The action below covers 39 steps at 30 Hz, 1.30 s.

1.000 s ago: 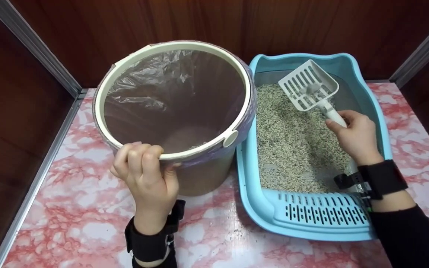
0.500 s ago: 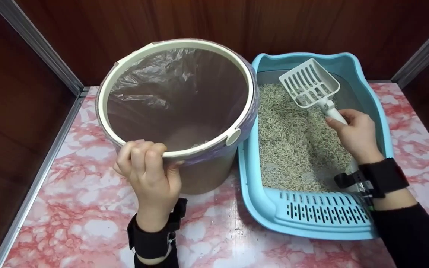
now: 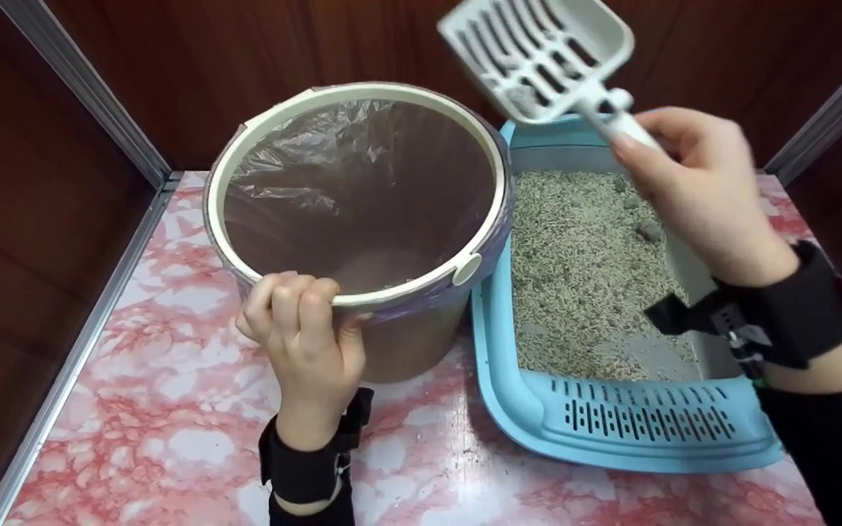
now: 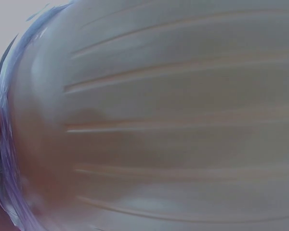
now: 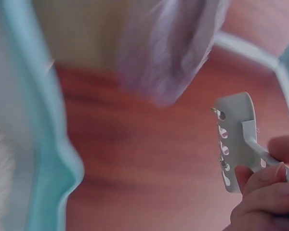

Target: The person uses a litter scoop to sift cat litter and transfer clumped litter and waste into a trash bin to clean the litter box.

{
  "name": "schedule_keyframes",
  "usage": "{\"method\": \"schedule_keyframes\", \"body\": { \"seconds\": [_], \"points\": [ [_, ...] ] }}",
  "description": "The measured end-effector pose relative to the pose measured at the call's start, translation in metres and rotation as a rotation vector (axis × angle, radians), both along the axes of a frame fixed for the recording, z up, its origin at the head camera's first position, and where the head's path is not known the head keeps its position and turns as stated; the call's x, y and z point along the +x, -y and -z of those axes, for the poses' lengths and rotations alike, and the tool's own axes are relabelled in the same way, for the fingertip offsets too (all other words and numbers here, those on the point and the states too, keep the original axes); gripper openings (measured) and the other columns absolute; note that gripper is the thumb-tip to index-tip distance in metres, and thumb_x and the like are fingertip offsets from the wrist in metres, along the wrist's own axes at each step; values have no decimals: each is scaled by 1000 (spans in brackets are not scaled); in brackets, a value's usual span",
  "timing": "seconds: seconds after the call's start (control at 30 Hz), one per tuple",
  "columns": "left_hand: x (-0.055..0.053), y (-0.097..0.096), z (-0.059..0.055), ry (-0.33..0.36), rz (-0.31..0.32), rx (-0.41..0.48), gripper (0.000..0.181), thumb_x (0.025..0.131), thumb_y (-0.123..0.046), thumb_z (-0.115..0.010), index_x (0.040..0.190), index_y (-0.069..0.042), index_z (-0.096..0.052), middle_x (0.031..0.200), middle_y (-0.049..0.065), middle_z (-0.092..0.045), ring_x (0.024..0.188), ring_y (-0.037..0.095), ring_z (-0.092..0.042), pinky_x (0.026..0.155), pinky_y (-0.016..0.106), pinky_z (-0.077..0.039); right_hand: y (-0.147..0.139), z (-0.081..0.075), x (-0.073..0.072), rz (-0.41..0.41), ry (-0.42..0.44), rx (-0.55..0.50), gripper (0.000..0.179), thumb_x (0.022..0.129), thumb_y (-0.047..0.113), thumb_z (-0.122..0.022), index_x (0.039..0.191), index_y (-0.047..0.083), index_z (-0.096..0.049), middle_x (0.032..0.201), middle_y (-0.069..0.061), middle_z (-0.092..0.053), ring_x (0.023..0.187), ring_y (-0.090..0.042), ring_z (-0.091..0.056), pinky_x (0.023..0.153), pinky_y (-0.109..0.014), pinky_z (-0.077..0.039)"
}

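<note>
My right hand (image 3: 713,190) grips the handle of a white slotted litter scoop (image 3: 604,33), raised above the far end of the blue litter box (image 3: 492,387). A few small grey clumps lie in the scoop's slotted bowl. In the right wrist view the scoop (image 5: 241,139) shows from its side, fingers around its handle. My left hand (image 3: 308,343) holds the near rim of a round trash bin (image 3: 414,343), fingers curled over the edge. A translucent bag (image 3: 362,183) lines the bin. The bin's ribbed wall (image 4: 183,108) fills the left wrist view.
Pale granular litter (image 3: 574,256) covers the box floor, with a dark clump (image 3: 650,231) near its right side. Box and bin stand side by side on a red-and-white marbled surface (image 3: 194,438). Dark wooden panels (image 3: 194,58) enclose the back and sides.
My right hand has lifted the scoop up from over the litter and toward the left. The left hand keeps its hold on the bin rim; the view has shifted slightly.
</note>
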<state>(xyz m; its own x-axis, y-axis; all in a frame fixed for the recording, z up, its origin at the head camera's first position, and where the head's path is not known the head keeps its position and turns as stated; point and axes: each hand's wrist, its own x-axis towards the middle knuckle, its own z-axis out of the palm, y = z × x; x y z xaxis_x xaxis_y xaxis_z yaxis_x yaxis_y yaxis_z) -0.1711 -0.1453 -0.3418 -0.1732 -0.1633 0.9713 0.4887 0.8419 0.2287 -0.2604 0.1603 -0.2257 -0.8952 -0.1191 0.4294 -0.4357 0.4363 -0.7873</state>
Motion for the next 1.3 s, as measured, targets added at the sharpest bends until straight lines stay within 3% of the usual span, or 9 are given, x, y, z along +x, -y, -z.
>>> {"method": "schedule_keyframes", "body": {
  "seconds": [0.17, 0.37, 0.53, 0.7, 0.93, 1.03, 1.13, 1.23, 1.3],
  "points": [
    [-2, -3, 1, 2, 5, -5, 46, 96, -50, -47, 87, -6, -53, 87, 10, -49, 97, 35, -44, 81, 53, -24, 46, -5, 6, -74, -109, 287, 25, 97, 26, -61, 108, 5, -67, 75, -4, -60, 56, -15, -48, 50, -27, -38],
    [-3, -6, 2, 13, 12, -6, 45, 97, -50, -46, 87, -6, -54, 88, 10, -50, 97, 35, -44, 82, 54, -24, 77, -1, 14, -84, -481, 713, 16, 92, 20, -64, 101, 8, -68, 78, -4, -64, 59, -22, -55, 49, -41, -39],
    [-3, -7, 1, 27, 21, -10, 45, 98, -49, -45, 87, -6, -54, 88, 10, -50, 98, 35, -42, 82, 53, -23, 77, 2, 12, -79, -725, 771, 11, 89, 13, -67, 99, 11, -72, 70, -4, -53, 56, -23, -48, 44, -38, -35],
    [-3, -7, 1, 25, 24, -9, 44, 98, -48, -46, 87, -6, -54, 88, 10, -49, 98, 36, -42, 82, 53, -23, 64, 4, 10, -58, -756, 711, 14, 93, 20, -65, 104, 14, -72, 71, -4, -52, 56, -21, -46, 45, -35, -34],
    [-3, -7, 1, 22, 27, -7, 45, 98, -49, -45, 87, -6, -53, 88, 10, -49, 98, 36, -42, 82, 53, -23, 13, 0, 4, 106, -537, 372, 24, 90, 21, -70, 110, 7, -71, 96, -5, -70, 74, -13, -58, 67, -25, -41],
    [-2, -7, 1, 22, 29, -4, 45, 98, -49, -45, 87, -7, -54, 89, 10, -49, 98, 35, -42, 83, 54, -23, -18, -2, 4, 230, -299, 134, 23, 89, 18, -72, 110, 8, -71, 81, 3, -68, 63, -6, -55, 61, -18, -39],
    [-1, -7, 1, 15, 25, -2, 45, 98, -50, -45, 87, -7, -53, 88, 10, -49, 97, 35, -43, 83, 54, -23, -52, 4, 4, 237, 7, -126, 24, 88, 12, -73, 110, 10, -66, 70, 5, -63, 54, -5, -53, 50, -17, -39],
    [1, -5, 0, 9, 17, -5, 45, 98, -50, -45, 86, -6, -53, 87, 10, -49, 97, 35, -42, 82, 53, -22, -82, 20, 4, 238, 297, -155, 30, 89, 10, -71, 115, 12, -56, 82, 7, -61, 55, -4, -50, 46, -17, -40],
    [2, -4, -1, 7, 16, -7, 46, 98, -49, -45, 86, -6, -53, 86, 10, -49, 96, 35, -42, 80, 53, -22, -99, 34, 4, 243, 407, 2, 36, 91, 11, -68, 123, 6, -52, 89, 3, -57, 60, -4, -48, 49, -19, -41]
  ]
}}
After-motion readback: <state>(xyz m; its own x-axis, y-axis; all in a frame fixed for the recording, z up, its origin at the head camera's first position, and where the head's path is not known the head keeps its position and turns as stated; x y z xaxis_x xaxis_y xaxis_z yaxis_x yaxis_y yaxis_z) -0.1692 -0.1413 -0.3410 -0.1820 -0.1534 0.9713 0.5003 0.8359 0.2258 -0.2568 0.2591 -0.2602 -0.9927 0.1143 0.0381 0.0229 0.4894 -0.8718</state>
